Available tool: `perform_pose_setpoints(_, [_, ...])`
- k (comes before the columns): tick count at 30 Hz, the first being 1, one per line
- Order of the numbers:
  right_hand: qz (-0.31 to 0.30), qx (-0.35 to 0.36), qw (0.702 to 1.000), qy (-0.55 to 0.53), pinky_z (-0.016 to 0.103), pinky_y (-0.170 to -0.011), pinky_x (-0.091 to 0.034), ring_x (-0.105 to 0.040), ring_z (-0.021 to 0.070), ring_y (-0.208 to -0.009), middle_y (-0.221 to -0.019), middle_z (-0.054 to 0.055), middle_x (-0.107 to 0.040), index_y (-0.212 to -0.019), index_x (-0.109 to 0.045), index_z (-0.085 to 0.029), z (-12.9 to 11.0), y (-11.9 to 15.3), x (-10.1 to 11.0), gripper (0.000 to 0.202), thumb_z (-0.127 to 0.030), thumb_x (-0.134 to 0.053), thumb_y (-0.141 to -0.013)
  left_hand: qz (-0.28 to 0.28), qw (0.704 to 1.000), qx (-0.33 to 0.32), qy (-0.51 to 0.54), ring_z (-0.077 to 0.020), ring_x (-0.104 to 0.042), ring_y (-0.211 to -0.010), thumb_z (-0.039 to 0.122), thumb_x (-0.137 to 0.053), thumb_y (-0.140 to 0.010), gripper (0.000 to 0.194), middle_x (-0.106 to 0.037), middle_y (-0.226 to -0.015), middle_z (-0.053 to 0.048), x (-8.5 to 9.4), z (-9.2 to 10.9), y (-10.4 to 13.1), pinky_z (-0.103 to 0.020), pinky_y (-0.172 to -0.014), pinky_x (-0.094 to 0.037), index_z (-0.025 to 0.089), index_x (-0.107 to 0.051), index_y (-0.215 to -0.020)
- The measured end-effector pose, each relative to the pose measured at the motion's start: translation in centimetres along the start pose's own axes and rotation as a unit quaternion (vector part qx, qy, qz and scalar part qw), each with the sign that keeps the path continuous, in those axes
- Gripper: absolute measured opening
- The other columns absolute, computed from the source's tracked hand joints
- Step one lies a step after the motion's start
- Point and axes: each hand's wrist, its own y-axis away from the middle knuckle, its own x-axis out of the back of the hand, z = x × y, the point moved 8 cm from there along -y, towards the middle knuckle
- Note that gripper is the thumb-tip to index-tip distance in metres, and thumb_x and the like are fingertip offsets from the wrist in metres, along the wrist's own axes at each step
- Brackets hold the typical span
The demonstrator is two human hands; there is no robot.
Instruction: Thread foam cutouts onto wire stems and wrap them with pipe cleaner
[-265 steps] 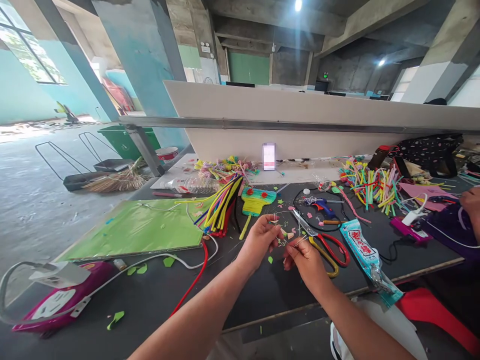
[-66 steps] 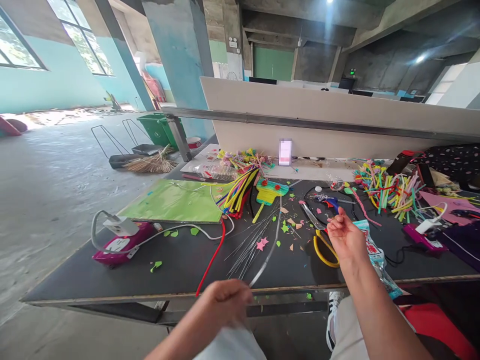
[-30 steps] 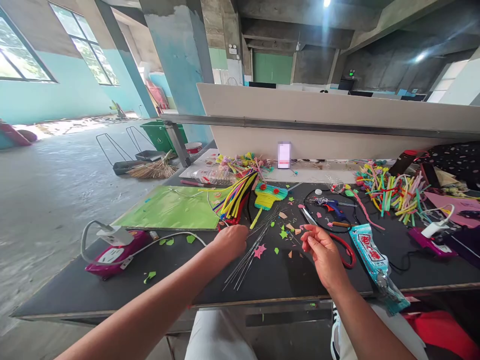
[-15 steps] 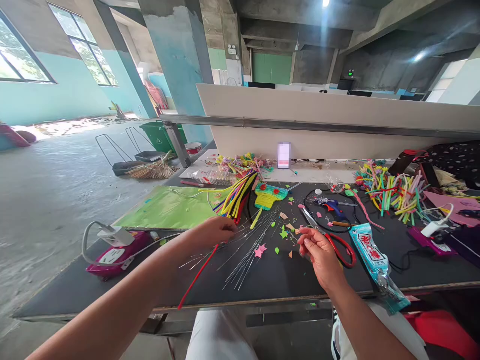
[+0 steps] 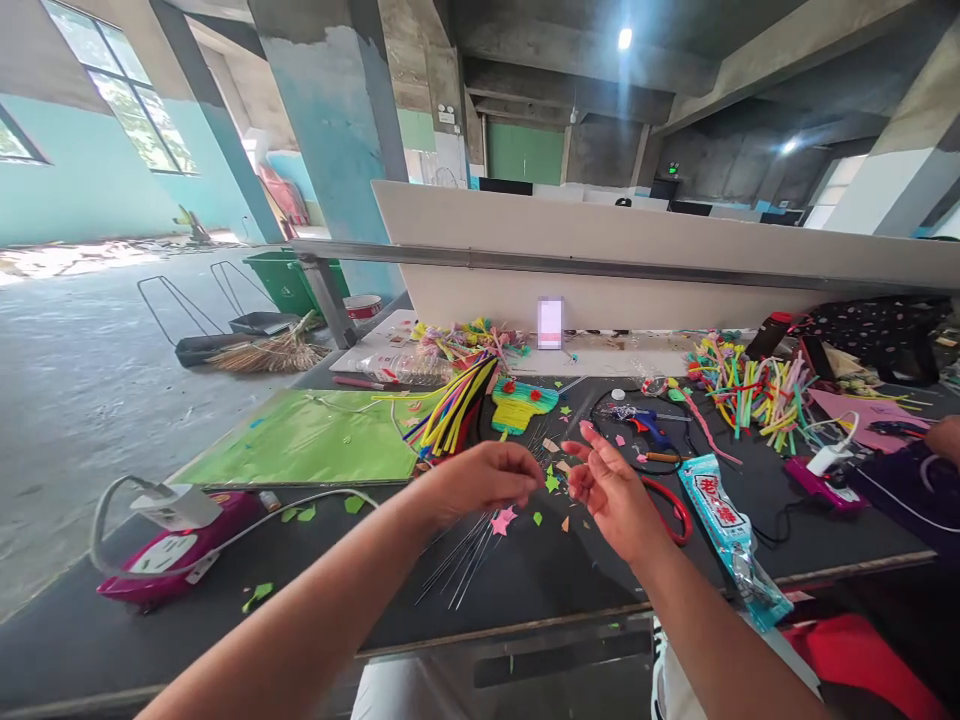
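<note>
Head view, scissors (image 5: 684,512) right of right hand (image 5: 613,492), wires (image 5: 469,562) near left hand (image 5: 499,480), left fingers curled, right half-open, any held items indiscernible.

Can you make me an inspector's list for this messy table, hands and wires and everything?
Surface: dark table, flat, strewn with bits.
Things at hand: thin wires, pink star and green star on the table; scissors partly hidden behind the right hand.
Clutter: green scraps, blue packet, bundle of coloured strips.
Hands: left hand and right hand apart, fingers bent; too unclear to tell if they hold anything.
Cables: white cable on the left, by a purple power strip.
Surroundings: white partition behind, broom on the floor, another person's hand at the right edge.
Spilled liquid: nothing seen.
</note>
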Motion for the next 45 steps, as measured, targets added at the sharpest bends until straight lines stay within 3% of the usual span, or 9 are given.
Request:
perform_pose_setpoints(4, [0.026, 0.049, 0.998, -0.018, 0.022, -0.052, -0.041, -0.049, 0.0088, -0.057, -0.088, 0.005, -0.065, -0.109, -0.059, -0.022, -2.2, -2.0, 0.8, 0.031, -0.034, -0.063, -0.08, -0.089, 0.995, 0.015, 0.052, -0.0028, -0.033, -0.037, 0.03, -0.063, -0.07, 0.024, -0.059, -0.061, 0.001, -4.0, -1.9, -3.2, -0.018, -0.036, -0.019, 0.012, -0.06, -0.086])
perform_pose_setpoints(8, [0.039, 0.039, 0.998, -0.026, 0.022, -0.046, -0.035, -0.044, 0.0082, -0.049, -0.074, 0.003, -0.063, -0.101, -0.062, -0.02, -1.5, -2.7, 2.2, 0.025, -0.034, -0.062, -0.08, -0.142, 0.984, 0.023, 0.107, -0.0031, -0.033, -0.035, 0.029, -0.063, -0.07, 0.02, -0.061, -0.06, -0.001, -5.5, -3.5, -4.4, -0.018, -0.034, -0.017, 0.012, -0.059, -0.08])
perform_pose_setpoints(12, [0.056, 0.045, 0.997, -0.042, 0.022, -0.046, -0.033, -0.046, 0.0087, -0.05, -0.076, 0.004, -0.064, -0.108, -0.058, -0.022, -0.8, -2.2, 3.3, 0.027, -0.036, -0.054, -0.085, -0.145, 0.977, 0.036, 0.155, -0.0042, -0.036, -0.036, 0.026, -0.061, -0.072, 0.017, -0.061, -0.059, -0.001, -5.5, -4.4, -4.4, -0.018, -0.033, -0.018, 0.012, -0.059, -0.082])
perform_pose_setpoints(15, [0.066, 0.049, 0.996, -0.022, 0.02, -0.043, -0.03, -0.043, 0.0074, -0.046, -0.069, 0.001, -0.062, -0.1, -0.06, -0.021, -0.7, -2.1, 3.6, 0.021, -0.035, -0.055, -0.086, -0.144, 0.975, 0.043, 0.164, -0.0049, -0.039, -0.037, 0.025, -0.061, -0.073, 0.018, -0.062, -0.059, -0.001, -5.6, -4.9, -4.4, -0.017, -0.034, -0.022, 0.012, -0.06, -0.085])
perform_pose_setpoints(19, [0.047, 0.023, 0.999, 0.001, 0.021, -0.041, -0.03, -0.044, 0.0073, -0.044, -0.068, 0.001, -0.062, -0.093, -0.062, -0.019, 0.4, -1.7, 2.8, 0.019, -0.035, -0.057, -0.085, -0.152, 0.971, 0.032, 0.179, -0.0055, -0.045, -0.042, 0.029, -0.06, -0.077, 0.023, -0.064, -0.062, -0.002, -5.9, -5.1, -4.4, -0.016, -0.037, -0.024, 0.012, -0.059, -0.093])
perform_pose_setpoints(26, [0.011, -0.047, 0.999, -0.011, 0.019, -0.042, -0.032, -0.045, 0.0065, -0.049, -0.075, 0.002, -0.061, -0.09, -0.064, -0.018, 3.3, -0.4, 1.1, 0.018, -0.034, -0.06, -0.082, -0.123, 0.97, 0.009, 0.207, -0.0042, -0.039, -0.036, 0.039, -0.057, -0.08, 0.031, -0.063, -0.062, -0.004, -5.7, -5.1, -4.5, -0.018, -0.033, -0.014, 0.011, -0.06, -0.091])
perform_pose_setpoints(32, [0.032, -0.04, 0.999, -0.01, 0.02, -0.042, -0.034, -0.043, 0.0062, -0.049, -0.079, 0.001, -0.06, -0.095, -0.065, -0.02, 2.8, -0.4, 1.6, 0.021, -0.034, -0.063, -0.08, -0.135, 0.964, 0.028, 0.227, -0.0043, -0.037, -0.031, 0.034, -0.055, -0.08, 0.023, -0.062, -0.055, -0.002, -5.9, -5.1, -4.2, -0.017, -0.03, -0.017, 0.013, -0.058, -0.088])
perform_pose_setpoints(38, [0.06, 0.011, 0.997, -0.046, 0.018, -0.04, -0.031, -0.042, 0.0051, -0.045, -0.073, 0.0, -0.06, -0.098, -0.063, -0.021, 0.9, -0.7, 2.8, 0.019, -0.03, -0.063, -0.081, -0.175, 0.959, 0.048, 0.216, -0.0049, -0.041, -0.032, 0.033, -0.059, -0.078, 0.022, -0.064, -0.057, -0.003, -6.8, -5.4, -3.8, -0.016, -0.03, -0.021, 0.013, -0.058, -0.085])
perform_pose_setpoints(45, [0.031, -0.021, 0.999, -0.019, 0.019, -0.037, -0.033, -0.042, 0.0057, -0.043, -0.075, 0.002, -0.062, -0.094, -0.065, -0.019, 2.3, -0.1, 1.6, 0.017, -0.03, -0.062, -0.081, -0.168, 0.959, 0.048, 0.223, -0.0057, -0.044, -0.032, 0.036, -0.057, -0.08, 0.024, -0.066, -0.06, -0.005, -6.8, -5.6, -3.9, -0.015, -0.028, -0.024, 0.012, -0.057, -0.084])
